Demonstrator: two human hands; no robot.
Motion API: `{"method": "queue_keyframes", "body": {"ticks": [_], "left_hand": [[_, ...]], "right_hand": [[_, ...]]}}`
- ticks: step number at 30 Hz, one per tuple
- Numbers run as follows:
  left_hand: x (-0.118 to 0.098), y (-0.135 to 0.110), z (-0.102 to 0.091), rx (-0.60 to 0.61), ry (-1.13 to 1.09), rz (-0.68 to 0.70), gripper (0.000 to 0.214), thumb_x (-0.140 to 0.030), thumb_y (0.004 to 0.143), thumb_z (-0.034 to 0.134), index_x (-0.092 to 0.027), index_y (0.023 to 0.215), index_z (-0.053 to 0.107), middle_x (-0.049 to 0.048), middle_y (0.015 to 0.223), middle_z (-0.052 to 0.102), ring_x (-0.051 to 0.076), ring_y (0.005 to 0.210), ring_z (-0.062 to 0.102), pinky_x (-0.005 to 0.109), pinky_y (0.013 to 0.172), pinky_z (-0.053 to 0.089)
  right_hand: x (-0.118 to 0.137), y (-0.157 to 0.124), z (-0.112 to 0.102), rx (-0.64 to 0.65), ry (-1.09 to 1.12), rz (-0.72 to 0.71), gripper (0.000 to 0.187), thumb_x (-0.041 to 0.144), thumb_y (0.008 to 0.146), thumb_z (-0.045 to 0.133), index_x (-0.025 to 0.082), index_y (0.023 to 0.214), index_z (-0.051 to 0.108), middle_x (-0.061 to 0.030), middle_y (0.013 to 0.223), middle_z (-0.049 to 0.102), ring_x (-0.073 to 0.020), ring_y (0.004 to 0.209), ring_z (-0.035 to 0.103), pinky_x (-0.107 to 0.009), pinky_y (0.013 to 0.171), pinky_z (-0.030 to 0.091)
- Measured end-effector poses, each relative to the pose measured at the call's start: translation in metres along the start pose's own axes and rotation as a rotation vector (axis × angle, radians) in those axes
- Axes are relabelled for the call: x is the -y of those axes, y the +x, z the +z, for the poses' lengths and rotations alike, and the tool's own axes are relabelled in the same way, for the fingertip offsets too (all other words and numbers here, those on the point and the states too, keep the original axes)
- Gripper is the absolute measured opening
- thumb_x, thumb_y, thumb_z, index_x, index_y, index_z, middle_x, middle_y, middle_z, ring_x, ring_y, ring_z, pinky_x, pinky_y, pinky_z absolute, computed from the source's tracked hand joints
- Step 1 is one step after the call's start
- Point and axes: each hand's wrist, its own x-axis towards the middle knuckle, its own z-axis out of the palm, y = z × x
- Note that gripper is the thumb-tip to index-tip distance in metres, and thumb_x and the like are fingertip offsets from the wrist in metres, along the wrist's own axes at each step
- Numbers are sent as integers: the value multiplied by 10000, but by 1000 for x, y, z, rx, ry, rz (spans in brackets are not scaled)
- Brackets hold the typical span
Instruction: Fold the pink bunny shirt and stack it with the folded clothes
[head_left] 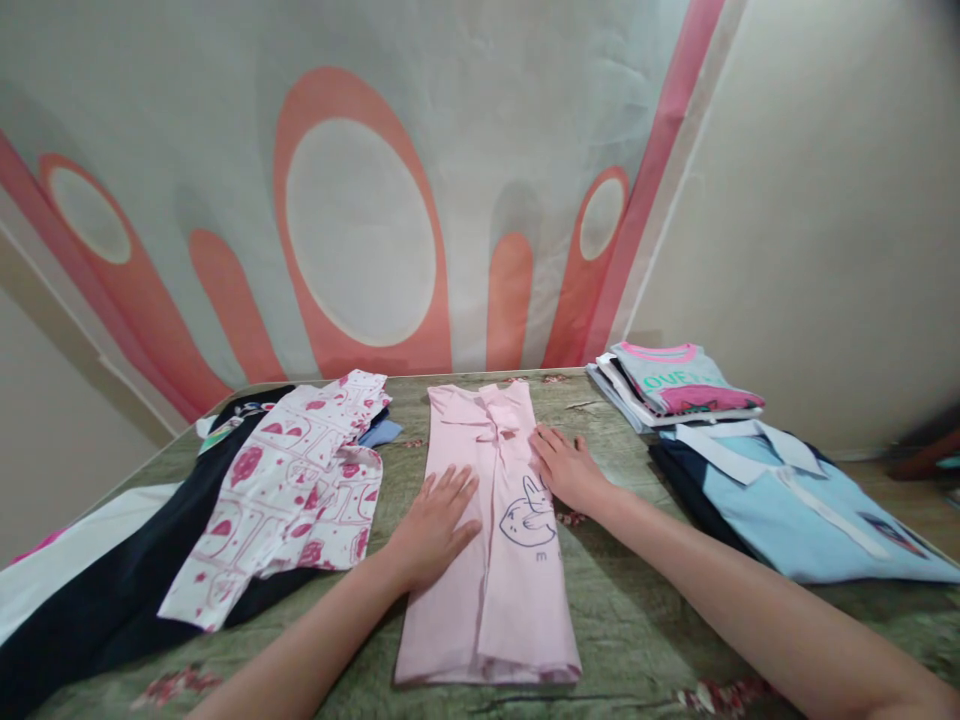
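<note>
Head view: left hand (435, 525) and right hand (566, 468), fingers spread flat, smooth pink garment (495, 600); further folding likely requires gripping its 6 o'clock hem.

Pink garment (487, 600) lettering unreadable; black garment (97, 590) cut off left.

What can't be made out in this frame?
Head view:
- Pink shirt: lettering under the bunny is too small to read.
- Folded stack: lower pieces hidden by the top shirt.
- Black garment: partly under the patterned top, cut by the left edge.
- Right edge: blurred object.
</note>
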Motion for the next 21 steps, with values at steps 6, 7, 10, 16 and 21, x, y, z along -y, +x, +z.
{"method": "queue_keyframes", "body": {"ticks": [6, 7, 10, 16, 21], "left_hand": [[-9, 0, -3, -3, 47, 16, 577, -507, 1002, 273, -218, 1502, 290, 82, 1594, 221, 250, 1477, 144, 479, 1183, 154], [-8, 0, -3, -3, 47, 24, 578, -508, 1005, 263, -217, 1504, 284, 77, 1595, 217, 243, 1478, 142, 471, 1185, 149], [-5, 0, -3, 10, 48, 36, 581, -507, 1010, 237, -211, 1509, 271, 64, 1599, 206, 231, 1480, 129, 457, 1190, 129], [-3, -1, -3, 15, 64, 42, 586, -512, 1010, 229, -220, 1517, 254, 53, 1602, 192, 229, 1481, 124, 452, 1190, 115], [6, 10, 3, -18, 92, 34, 587, -517, 1008, 224, -249, 1530, 216, 46, 1601, 195, 228, 1478, 143, 458, 1185, 124]], "right_hand": [[49, -57, -52, 170, 310, -510, 316, 342, 961, 485, 234, 1243, 575, -69, 1286, 607, -191, 1241, 495, -392, 1080, 337], [59, -70, -59, 212, 358, -551, 398, 405, 937, 521, 219, 1288, 541, -76, 1312, 589, -195, 1252, 484, -379, 1082, 340], [79, -104, -67, 226, 386, -570, 633, 505, 880, 566, 184, 1407, 423, -113, 1374, 540, -247, 1303, 431, -430, 1127, 277], [88, -124, -60, 143, 375, -446, 397, 282, 849, 581, 204, 1238, 566, -92, 1176, 650, -250, 1098, 554, -423, 984, 397], [68, -85, -57, 142, 427, -411, 186, 274, 944, 487, 231, 933, 667, -24, 859, 693, -175, 854, 617, -343, 838, 465]]}}
